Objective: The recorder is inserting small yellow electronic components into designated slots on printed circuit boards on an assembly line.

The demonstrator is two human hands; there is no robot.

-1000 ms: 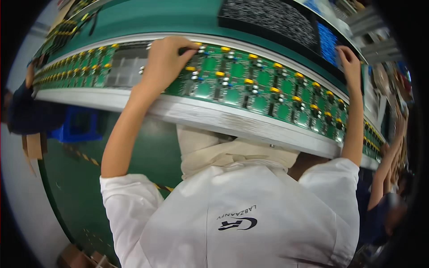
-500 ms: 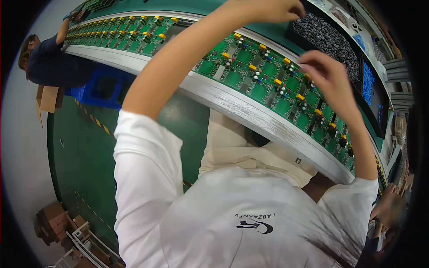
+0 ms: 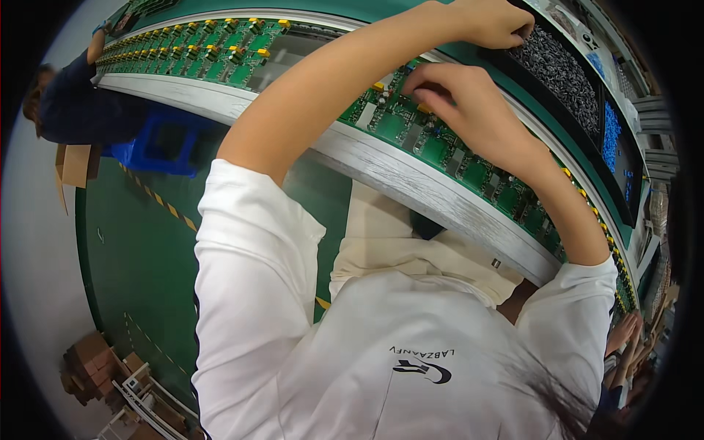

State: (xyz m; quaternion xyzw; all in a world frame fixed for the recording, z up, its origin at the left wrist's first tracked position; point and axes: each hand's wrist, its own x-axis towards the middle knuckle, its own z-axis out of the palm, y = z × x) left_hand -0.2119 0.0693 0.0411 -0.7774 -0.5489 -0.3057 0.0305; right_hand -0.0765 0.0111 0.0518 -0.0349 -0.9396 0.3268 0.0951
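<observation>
My left hand [image 3: 497, 23] is curled closed at the near edge of a black tray [image 3: 506, 62] filled with small dark cylindrical parts [image 3: 561, 77]. Its fingertips touch or hover just over those parts; anything in them is hidden. Nearer to me, my right hand [image 3: 473, 110] bends down over the row of green circuit boards [image 3: 433, 149], thumb and fingers drawn together at one board. Whatever it pinches is too small to make out. The boards carry yellow blocks and small round components. My left forearm covers part of the row.
A pale rail [image 3: 411, 176] borders the boards on my side. Blue small parts [image 3: 611, 136] lie in another compartment at the right. A co-worker [image 3: 81, 103] stands at the far left beside a blue plastic stool [image 3: 158, 143]. Another person's hands [image 3: 623, 334] show at the right edge.
My right hand has swung left along the boards and closed its fingers at one of them. My left hand has shifted right, onto the tray of dark parts. The boards have slid slightly left.
</observation>
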